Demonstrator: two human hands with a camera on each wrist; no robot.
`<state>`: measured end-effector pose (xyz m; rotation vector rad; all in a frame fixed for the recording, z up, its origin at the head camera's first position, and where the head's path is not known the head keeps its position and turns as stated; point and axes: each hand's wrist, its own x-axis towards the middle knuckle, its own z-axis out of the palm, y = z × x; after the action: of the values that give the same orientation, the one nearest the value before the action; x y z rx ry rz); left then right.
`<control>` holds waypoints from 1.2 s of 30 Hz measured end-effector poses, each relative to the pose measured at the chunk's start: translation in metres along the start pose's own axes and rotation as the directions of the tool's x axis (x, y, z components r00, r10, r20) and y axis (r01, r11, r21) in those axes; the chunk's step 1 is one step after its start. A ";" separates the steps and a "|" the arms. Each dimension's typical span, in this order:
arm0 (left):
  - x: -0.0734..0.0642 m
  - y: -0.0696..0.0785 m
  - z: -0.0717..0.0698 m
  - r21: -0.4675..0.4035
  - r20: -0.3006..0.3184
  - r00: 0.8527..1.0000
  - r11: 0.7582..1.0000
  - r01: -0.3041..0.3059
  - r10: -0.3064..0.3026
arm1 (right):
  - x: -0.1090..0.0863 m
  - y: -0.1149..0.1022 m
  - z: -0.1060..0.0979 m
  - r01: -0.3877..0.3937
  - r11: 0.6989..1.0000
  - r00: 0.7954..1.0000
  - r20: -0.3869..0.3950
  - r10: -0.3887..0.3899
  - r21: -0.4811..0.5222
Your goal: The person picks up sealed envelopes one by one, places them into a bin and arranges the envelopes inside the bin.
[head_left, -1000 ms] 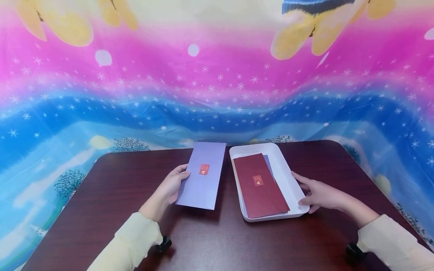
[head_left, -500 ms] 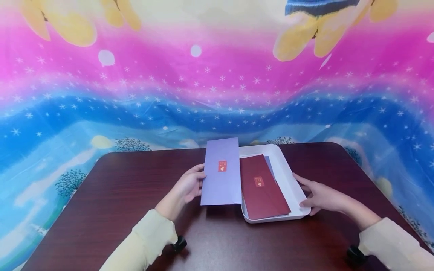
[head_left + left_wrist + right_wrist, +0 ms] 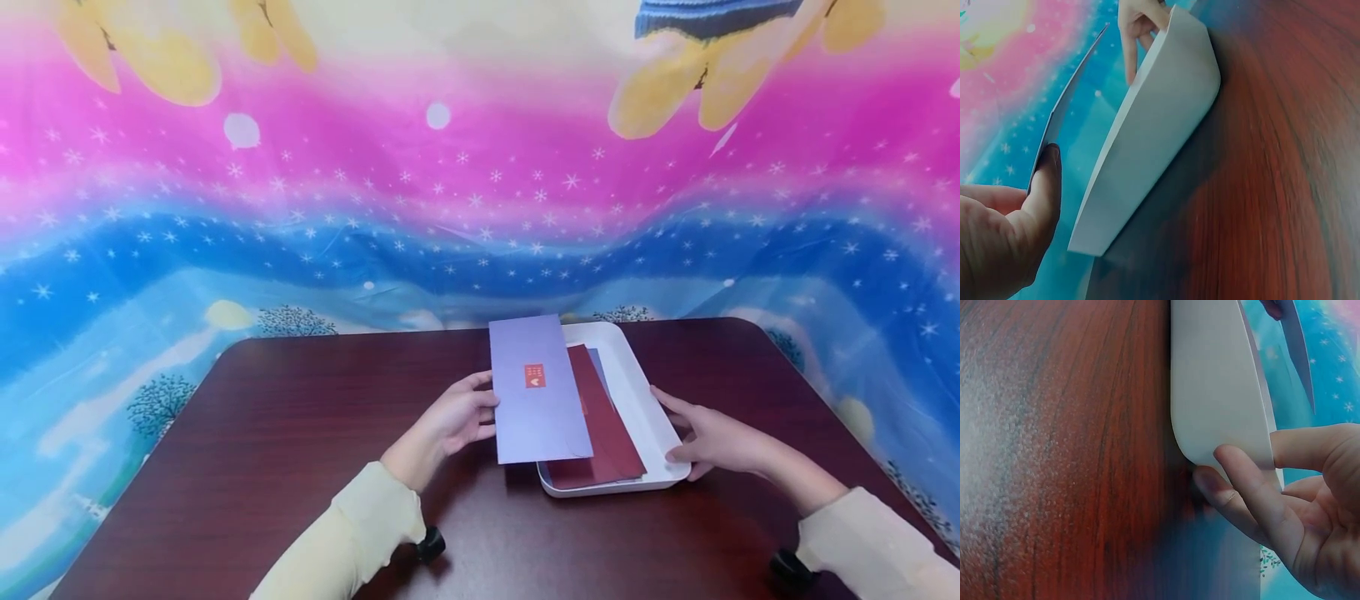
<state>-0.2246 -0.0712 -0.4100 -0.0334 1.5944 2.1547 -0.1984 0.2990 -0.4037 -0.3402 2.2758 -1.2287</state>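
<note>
My left hand (image 3: 463, 412) pinches the left edge of a lavender envelope (image 3: 531, 425), which bears a small red sticker with a heart. In the left wrist view this envelope (image 3: 1063, 103) is seen edge-on, raised above the level of the tray's rim. It overlaps the left part of a white tray (image 3: 643, 421) in the head view. Inside the tray lies a dark red envelope (image 3: 611, 446), partly covered from sight, with a bluish one (image 3: 595, 360) showing beneath. My right hand (image 3: 716, 437) holds the tray's right side, fingers (image 3: 1250, 494) against the outer wall.
The tray stands on a dark reddish-brown table (image 3: 315, 408) with rounded far corners. Behind it hangs a pink and blue cloth (image 3: 420, 192) with printed snowflakes. Black bands (image 3: 431, 543) sit at both sleeve cuffs.
My left hand has carried the lavender envelope rightward, from beside the tray to over its left part, covering much of the dark red envelope. My right hand stays on the tray.
</note>
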 end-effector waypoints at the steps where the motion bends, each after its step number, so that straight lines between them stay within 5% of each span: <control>1: 0.001 -0.001 0.003 0.002 0.006 1.000 1.000 0.002 -0.002 | 0.000 0.000 0.000 0.002 1.000 1.000 0.000 -0.002 0.000; 16: 0.014 -0.011 0.031 -0.017 0.162 0.987 1.000 0.023 -0.020 | 0.000 0.002 -0.001 0.027 1.000 1.000 0.001 -0.027 0.009; 28: 0.017 -0.017 0.046 -0.039 0.144 0.988 0.997 0.059 -0.053 | 0.001 0.001 0.002 0.013 1.000 1.000 -0.004 -0.013 0.005; 36: 0.003 -0.008 0.049 -0.086 0.109 0.990 0.991 0.099 -0.089 | 0.000 0.000 0.001 0.001 1.000 1.000 -0.003 -0.001 0.014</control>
<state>-0.2123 -0.0235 -0.4021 -0.0230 1.4072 2.1191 -0.1981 0.2987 -0.4039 -0.3342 2.2689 -1.2458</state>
